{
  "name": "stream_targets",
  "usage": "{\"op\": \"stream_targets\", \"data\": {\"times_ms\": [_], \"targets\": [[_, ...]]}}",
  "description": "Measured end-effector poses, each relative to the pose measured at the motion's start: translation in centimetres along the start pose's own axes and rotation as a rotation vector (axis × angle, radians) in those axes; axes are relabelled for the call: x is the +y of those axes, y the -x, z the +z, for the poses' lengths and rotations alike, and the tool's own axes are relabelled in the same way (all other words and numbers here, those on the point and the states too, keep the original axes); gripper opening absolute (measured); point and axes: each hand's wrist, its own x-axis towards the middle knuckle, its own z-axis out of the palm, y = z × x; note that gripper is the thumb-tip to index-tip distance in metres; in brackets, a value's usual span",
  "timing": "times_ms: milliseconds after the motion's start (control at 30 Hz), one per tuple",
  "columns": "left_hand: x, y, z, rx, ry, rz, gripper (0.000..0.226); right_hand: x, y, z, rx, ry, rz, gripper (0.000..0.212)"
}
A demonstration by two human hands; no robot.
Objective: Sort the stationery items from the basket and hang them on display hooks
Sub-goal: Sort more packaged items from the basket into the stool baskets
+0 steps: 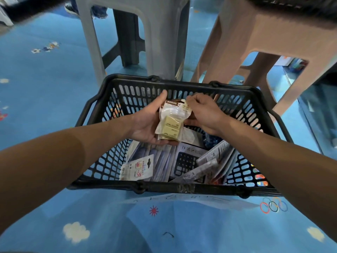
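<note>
Noted clear packet (172, 123) of yellow blocks, brown header card, held over black basket (164, 187), clear of the packs inside. Cradled from beneath in left hand (147, 123), fingers curled under its lower end; pinched at header by right hand (204, 114). Logged boxed calculator (186, 163) and flat carded packs lying in basket. Recorded grey stool (160, 33) and tan stool (264, 33) beyond, on blue floor (45, 88).

We look down on a blue floor (45, 92) printed with white clouds (76, 231), a red sun (153, 210) and coloured rings (273, 206); beyond stand a grey plastic stool (160, 33) and, to its right, a tan plastic stool (255, 33), both in even light
</note>
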Motion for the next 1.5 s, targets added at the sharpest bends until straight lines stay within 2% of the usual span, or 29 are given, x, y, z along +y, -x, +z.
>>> {"op": "stream_targets", "data": {"times_ms": [67, 167, 200, 267, 300, 367, 433, 533, 600, 767, 900, 1067, 1233, 1367, 1500], "targets": [[-0.1, -0.2, 0.0, 0.051, -0.042, 0.004, 0.092, 0.1, -0.3, 0.3, 0.008, 0.017, 0.025, 0.019], [-0.9, -1.0, -0.3, 0.207, -0.170, 0.034, 0.050, 1.0, -0.7, 0.5, 0.011, 0.106, 0.050, 0.015], [-1.2, -1.3, -0.3, 0.242, -0.171, 0.043, 0.044, 1.6, -1.0, 0.2, 0.043, 0.230, 0.034, 0.016], [-1.6, -1.5, -0.2, 0.275, -0.164, 0.056, 0.038, 2.8, -1.4, -0.8, 0.020, 0.676, -0.074, 0.016], [-1.7, -1.6, -0.2, 0.283, -0.178, 0.062, 0.037, 3.5, -1.5, -1.2, -0.093, 0.885, -0.125, 0.014], [-1.7, -1.7, -0.1, 0.287, -0.217, 0.077, 0.036, 4.9, -1.3, -1.2, -0.415, 1.138, -0.152, 0.009], [-1.8, -1.8, 0.1, 0.291, -0.232, 0.088, 0.037, 6.2, -1.0, -0.4, -0.639, 1.362, -0.171, 0.025], [-1.8, -1.9, 0.1, 0.324, -0.266, 0.103, 0.035, 7.9, -0.9, 0.3, -0.726, 1.710, -0.318, 0.055], [-1.8, -1.8, 0.0, 0.346, -0.285, 0.105, 0.033, 8.3, -0.6, 0.0, -0.753, 1.823, -0.340, 0.065], [-2.0, -1.1, -0.7, 0.388, -0.310, 0.111, 0.029, 6.8, -0.5, -0.5, -0.741, 1.826, -0.457, 0.041], [-1.9, -0.4, -2.0, 0.468, -0.287, 0.099, 0.047, 5.7, -0.4, -2.0, -0.713, 1.740, -0.381, 0.028], [-1.7, -0.2, -2.3, 0.491, -0.315, 0.106, 0.054, 5.0, -0.3, -3.1, -0.658, 1.712, -0.233, 0.043], [-1.1, 0.1, -2.3, 0.476, -0.259, 0.093, 0.047, 6.1, -0.2, -1.7, -0.531, 1.699, -0.267, 0.027], [-0.5, 0.7, -2.8, 0.527, -0.202, 0.120, 0.042, 7.2, -0.9, 1.7, -0.351, 1.595, -0.077, 0.050], [-0.5, 0.4, -3.1, 0.574, -0.146, 0.151, 0.043, 8.1, -0.6, 5.2, -0.408, 1.552, 0.089, 0.064]]}}
